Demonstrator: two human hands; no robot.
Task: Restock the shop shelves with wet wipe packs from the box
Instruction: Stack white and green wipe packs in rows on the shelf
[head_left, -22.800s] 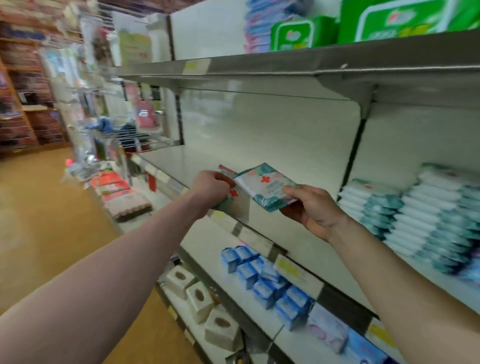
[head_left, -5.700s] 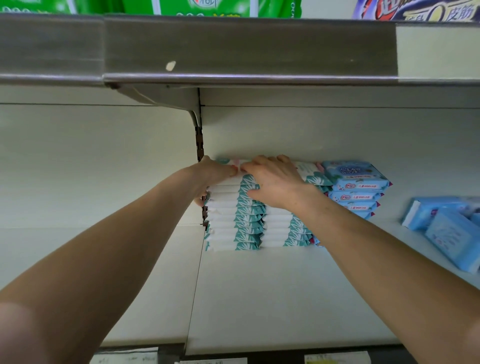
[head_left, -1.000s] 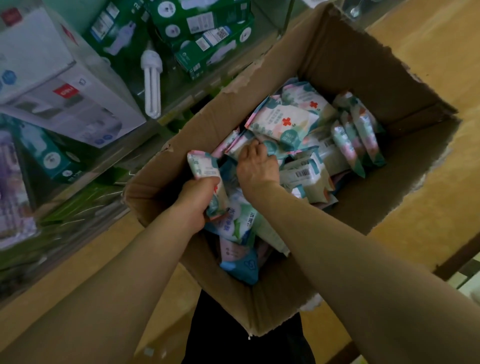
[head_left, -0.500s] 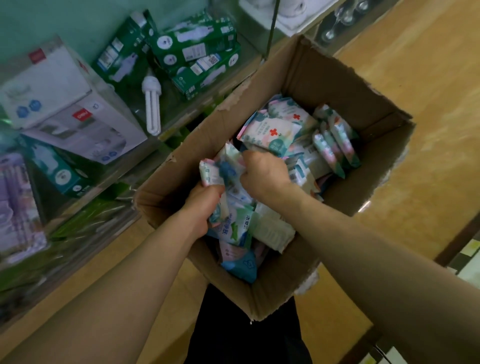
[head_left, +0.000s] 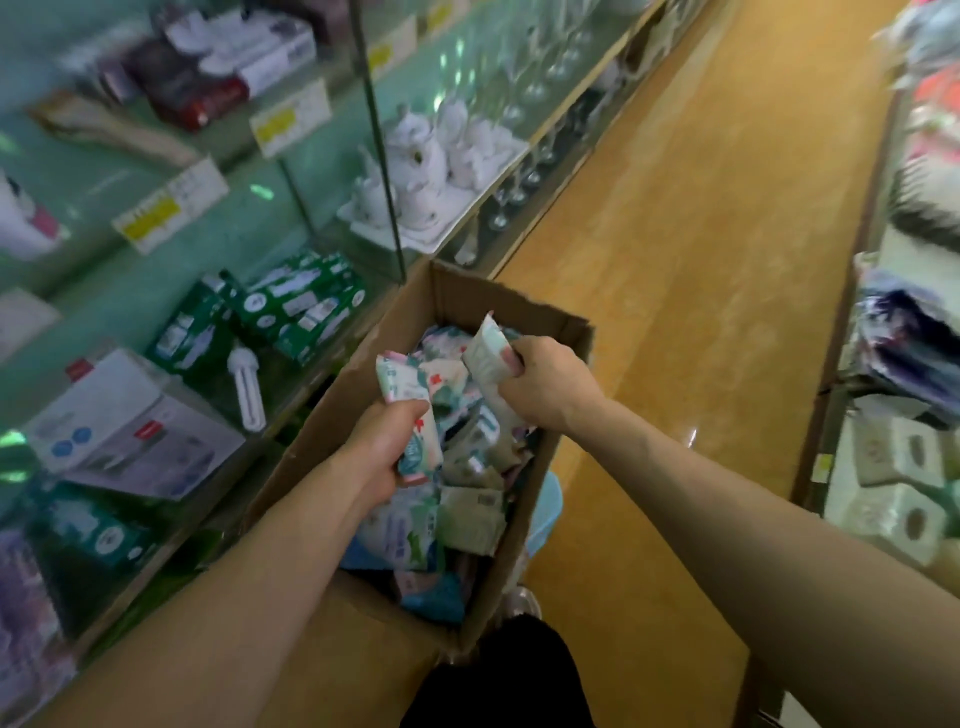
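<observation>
**A:** Where did we stand at that point?

**B:** Over the box (head_left: 511, 306). Our left hand (head_left: 382, 447) had its fingers curled round a small bunch of wet wipe packs (head_left: 402, 379) just above the box's left wall; we could not count them. Our right hand (head_left: 545, 384) gripped a single pack (head_left: 488, 348) above the box's far end, fingers closed over its lower edge.

**A:** And the rest of the stock?

**B:** The loose packs (head_left: 467, 499) lay jumbled inside the box, filling much of it. Blurred shelving (head_left: 898, 467) stood well to the right of the box; we could not tell which shelf was meant.

**A:** So how did we think the pick should go?

**B:** We judged it best to bring the single pack over onto the bunch, all faces turned one way and edges squared, so they would go down as a flat stack. The film looked slick, so we thought a modest handful safer than a greedy one. We also meant to lift straight up, clear of the box's torn rim, before turning away.
</observation>
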